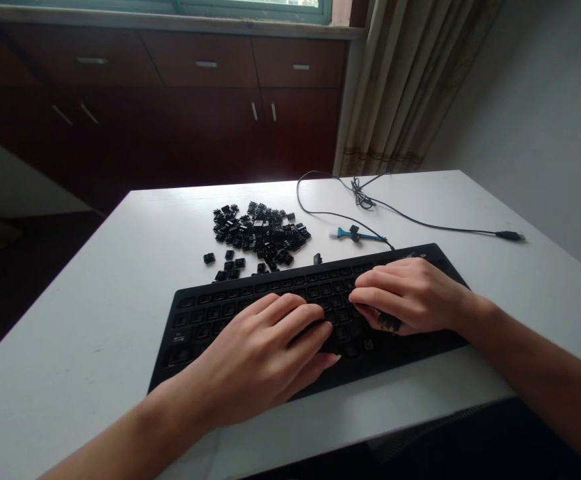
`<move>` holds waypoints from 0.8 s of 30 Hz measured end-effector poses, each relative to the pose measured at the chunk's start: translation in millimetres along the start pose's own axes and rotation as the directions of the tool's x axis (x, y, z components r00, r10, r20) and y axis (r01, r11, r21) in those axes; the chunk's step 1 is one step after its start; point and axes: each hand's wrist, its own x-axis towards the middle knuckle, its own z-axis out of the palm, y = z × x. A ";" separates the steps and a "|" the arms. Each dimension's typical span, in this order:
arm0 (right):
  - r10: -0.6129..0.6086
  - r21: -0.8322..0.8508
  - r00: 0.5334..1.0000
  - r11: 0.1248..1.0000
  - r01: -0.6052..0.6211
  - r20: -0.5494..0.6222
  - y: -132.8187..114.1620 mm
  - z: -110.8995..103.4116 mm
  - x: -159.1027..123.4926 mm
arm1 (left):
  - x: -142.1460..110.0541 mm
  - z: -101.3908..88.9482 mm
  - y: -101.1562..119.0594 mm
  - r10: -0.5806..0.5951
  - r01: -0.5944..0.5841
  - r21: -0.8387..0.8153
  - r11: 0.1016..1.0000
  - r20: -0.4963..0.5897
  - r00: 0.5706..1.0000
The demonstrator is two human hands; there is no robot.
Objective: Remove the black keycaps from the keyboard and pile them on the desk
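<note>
A black keyboard (pixel 290 393) lies on the table, slightly turned, with most of its keycaps off and rows of bare key sockets showing. My left hand (pixel 270 347) rests over its middle, fingers bent onto the sockets and thumb apart, with nothing visible in it. Over the right part is my right hand (pixel 410 297), its fingers curled inward. A small dark keycap (pixel 389 323) shows beneath those fingers, partly hidden in the hand. Behind the keyboard lies a heap of loose black keycaps (pixel 265 230), several of them strewn nearer its back edge.
A blue brush (pixel 363 234) with a keycap on its handle lies behind the keyboard. The keyboard's black cable (pixel 420 219) loops across the white table (pixel 95 300) to a USB plug (pixel 510 235). Dark red cabinets (pixel 200 127) and a curtain (pixel 400 87) stand beyond.
</note>
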 end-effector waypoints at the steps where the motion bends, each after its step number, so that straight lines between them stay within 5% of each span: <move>1: 0.000 0.003 1.000 1.000 0.000 -0.004 0.8 1.0 -0.5 | -0.1 0.1 0.0 0.000 0.000 -0.001 1.000 0.001 1.000; 11: 0.198 0.174 0.980 0.964 -0.200 0.029 5.1 -10.8 -1.9 | 0.3 -1.3 0.8 0.027 -0.027 0.026 0.999 0.005 1.000; 19: 0.197 -0.094 0.970 0.978 -0.185 0.144 -19.4 -34.2 -63.3 | 0.0 -0.6 1.8 0.046 -0.047 0.028 0.998 0.014 0.999; 24: 0.224 -0.126 0.958 0.971 -0.204 0.178 -36.1 -33.3 -70.1 | 1.5 1.0 1.5 0.034 -0.034 0.010 0.999 0.023 0.999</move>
